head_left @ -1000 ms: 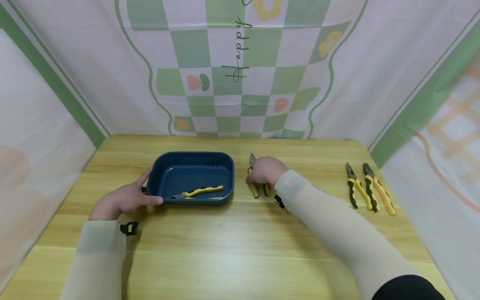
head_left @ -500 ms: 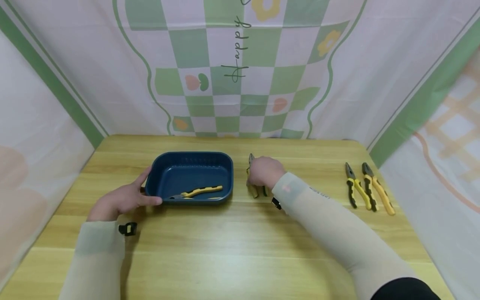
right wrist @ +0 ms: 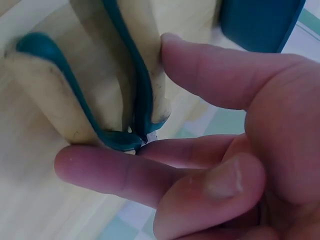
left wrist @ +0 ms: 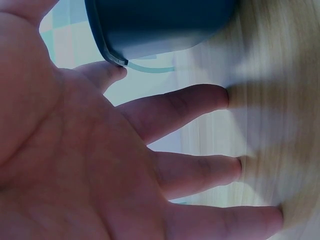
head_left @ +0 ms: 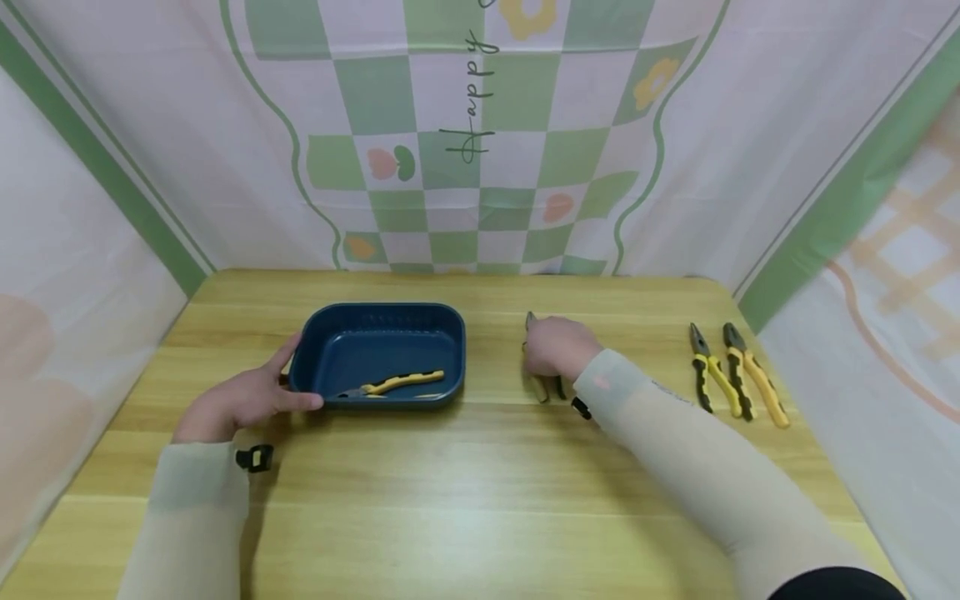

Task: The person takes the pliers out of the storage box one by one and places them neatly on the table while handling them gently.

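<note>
My left hand (head_left: 243, 398) is at the left end of a dark blue tray (head_left: 303, 333), touching its rim. Its straight fingers (left wrist: 175, 107) are spread, with tips against the tabletop in the left wrist view. Inside the tray lie pliers (head_left: 405, 382) with yellow and black handles. Right of the tray, my right hand (head_left: 558, 346) pinches a pair of pliers (head_left: 540, 389) between thumb and fingers. The handles (right wrist: 145, 65) are pale yellow and dark green, spread apart in the right wrist view. My hand hides the middle of these pliers.
Two more pliers lie at the right of the wooden table (head_left: 450, 508): long-nosed pliers (head_left: 712, 371) with yellow and black handles, and broader-nosed pliers (head_left: 753, 375) beside them. A patterned cloth (head_left: 517, 167) hangs behind the table.
My right hand has moved a little to the right along with its pliers, away from the tray. The left hand and the tray have stayed in place.
</note>
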`<state>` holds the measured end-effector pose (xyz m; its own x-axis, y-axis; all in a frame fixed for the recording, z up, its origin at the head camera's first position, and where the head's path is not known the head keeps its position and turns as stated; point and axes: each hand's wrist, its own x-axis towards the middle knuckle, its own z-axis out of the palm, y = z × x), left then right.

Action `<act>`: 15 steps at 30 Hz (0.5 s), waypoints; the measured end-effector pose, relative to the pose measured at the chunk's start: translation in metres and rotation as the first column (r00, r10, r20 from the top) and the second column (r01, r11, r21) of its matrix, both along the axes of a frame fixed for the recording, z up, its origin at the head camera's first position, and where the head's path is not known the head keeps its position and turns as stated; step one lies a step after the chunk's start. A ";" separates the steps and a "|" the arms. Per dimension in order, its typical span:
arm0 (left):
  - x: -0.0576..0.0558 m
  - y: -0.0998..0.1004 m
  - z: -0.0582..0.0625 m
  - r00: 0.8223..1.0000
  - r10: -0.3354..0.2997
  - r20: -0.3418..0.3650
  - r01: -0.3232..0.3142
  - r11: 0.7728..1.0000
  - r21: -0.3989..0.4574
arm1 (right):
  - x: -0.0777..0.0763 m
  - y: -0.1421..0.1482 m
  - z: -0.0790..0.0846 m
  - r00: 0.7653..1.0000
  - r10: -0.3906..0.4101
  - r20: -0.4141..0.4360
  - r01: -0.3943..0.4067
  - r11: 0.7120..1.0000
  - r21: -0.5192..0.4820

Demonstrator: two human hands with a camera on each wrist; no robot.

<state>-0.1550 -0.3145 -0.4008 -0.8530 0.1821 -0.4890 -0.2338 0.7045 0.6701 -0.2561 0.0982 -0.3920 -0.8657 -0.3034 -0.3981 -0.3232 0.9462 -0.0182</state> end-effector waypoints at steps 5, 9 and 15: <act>0.001 0.000 -0.001 1.000 -0.002 -0.005 0.002 1.000 -0.011 | 0.000 0.027 -0.001 1.000 0.013 -0.019 -0.012 0.999 0.036; 0.000 -0.001 -0.001 1.000 -0.002 -0.007 0.002 1.000 -0.010 | -0.001 0.048 0.003 0.999 0.003 -0.035 -0.002 0.999 0.044; -0.001 0.000 -0.002 1.000 -0.005 -0.022 0.004 1.000 -0.023 | -0.003 0.075 0.007 0.998 -0.049 -0.029 0.050 0.998 0.042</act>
<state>-0.1564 -0.3146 -0.4031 -0.8626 0.1749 -0.4747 -0.2161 0.7211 0.6583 -0.2587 0.1733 -0.3854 -0.8902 -0.2434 -0.3851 -0.2761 0.9606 0.0310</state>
